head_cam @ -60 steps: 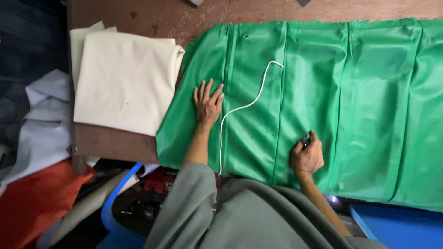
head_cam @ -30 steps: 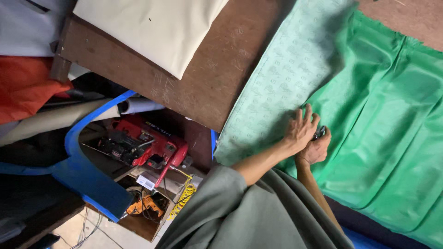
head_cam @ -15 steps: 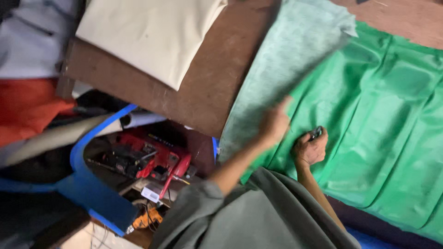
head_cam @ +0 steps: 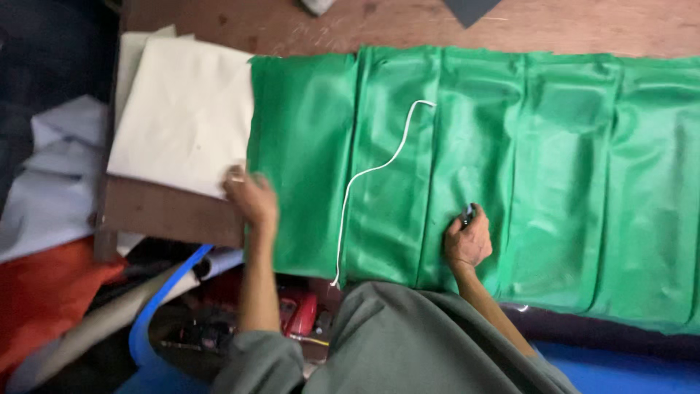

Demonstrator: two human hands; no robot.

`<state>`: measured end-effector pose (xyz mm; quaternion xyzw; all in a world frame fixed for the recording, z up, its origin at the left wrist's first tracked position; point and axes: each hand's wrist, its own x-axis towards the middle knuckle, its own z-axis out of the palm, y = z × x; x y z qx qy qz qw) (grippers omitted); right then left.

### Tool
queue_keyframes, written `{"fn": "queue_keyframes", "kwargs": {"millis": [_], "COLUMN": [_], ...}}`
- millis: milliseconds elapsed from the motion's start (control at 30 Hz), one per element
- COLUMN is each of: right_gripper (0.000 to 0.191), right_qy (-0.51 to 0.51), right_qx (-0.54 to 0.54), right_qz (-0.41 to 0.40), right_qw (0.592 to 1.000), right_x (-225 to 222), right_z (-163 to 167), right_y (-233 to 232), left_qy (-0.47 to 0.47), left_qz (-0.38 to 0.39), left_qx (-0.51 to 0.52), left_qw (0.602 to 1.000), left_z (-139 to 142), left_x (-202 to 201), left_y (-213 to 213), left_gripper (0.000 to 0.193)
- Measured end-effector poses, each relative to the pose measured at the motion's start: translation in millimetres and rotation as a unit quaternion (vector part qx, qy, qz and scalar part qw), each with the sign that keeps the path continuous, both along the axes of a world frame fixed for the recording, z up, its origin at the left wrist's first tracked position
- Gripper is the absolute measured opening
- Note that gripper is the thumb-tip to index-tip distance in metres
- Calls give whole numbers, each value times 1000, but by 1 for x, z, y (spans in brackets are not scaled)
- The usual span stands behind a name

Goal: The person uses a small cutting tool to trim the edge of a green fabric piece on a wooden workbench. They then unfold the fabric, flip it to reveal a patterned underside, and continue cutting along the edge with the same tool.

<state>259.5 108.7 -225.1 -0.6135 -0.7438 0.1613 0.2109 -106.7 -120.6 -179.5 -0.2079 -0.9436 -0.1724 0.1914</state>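
Note:
A shiny green cloth (head_cam: 554, 168) with lengthwise folds is spread flat over a brown wooden table (head_cam: 240, 22). A white cord (head_cam: 368, 171) curves across the cloth and hangs off the near edge. My left hand (head_cam: 251, 197) rests at the cloth's left edge, gripping or pressing it beside a folded cream cloth (head_cam: 182, 117). My right hand (head_cam: 467, 237) sits on the green cloth near its front edge, fingers curled around a small dark object (head_cam: 467, 215). Grey sleeves cover both my arms.
Below the table's left edge lie an orange cloth (head_cam: 44, 299), pale grey fabric (head_cam: 51, 182), a blue curved frame (head_cam: 157, 306) and red equipment (head_cam: 299, 314). A blue surface (head_cam: 620, 368) shows at the lower right. Dark scraps lie at the table's far edge.
The view swung back over the table. The green cloth's left part, lifted and showing its pale underside before, now lies flat, and my left hand has moved to its left edge. The right hand stayed put.

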Motion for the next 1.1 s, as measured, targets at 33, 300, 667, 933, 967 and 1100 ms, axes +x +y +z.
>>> {"fn": "queue_keyframes", "kwargs": {"millis": [33,300,667,933,967,1100], "right_gripper": [45,42,46,46,45,38], "right_qy": [-2,7,-35,-32,-33,-31], "right_qx": [9,7,0,-11,-12,-28], "right_qz": [5,-2,-20,-15,-21,-35], "right_qw": [1000,1000,999,999,999,999], "right_x": [-1,-7,-6,-2,1,0], "right_z": [0,5,3,-1,0,0], "right_y": [-1,-7,-17,-20,-20,-20], "left_qy": [-24,-44,-41,-63,-64,-61], "left_qz": [-69,-280,-256,-242,-247,-242], "left_qx": [2,-57,-53,-76,-79,-90], "left_qw": [997,957,964,965,964,964], "left_z": [-10,-57,-71,-70,-71,-72], "left_x": [11,48,47,50,51,52], "left_y": [11,91,82,80,81,81], "left_gripper": [41,46,47,49,49,50]}}
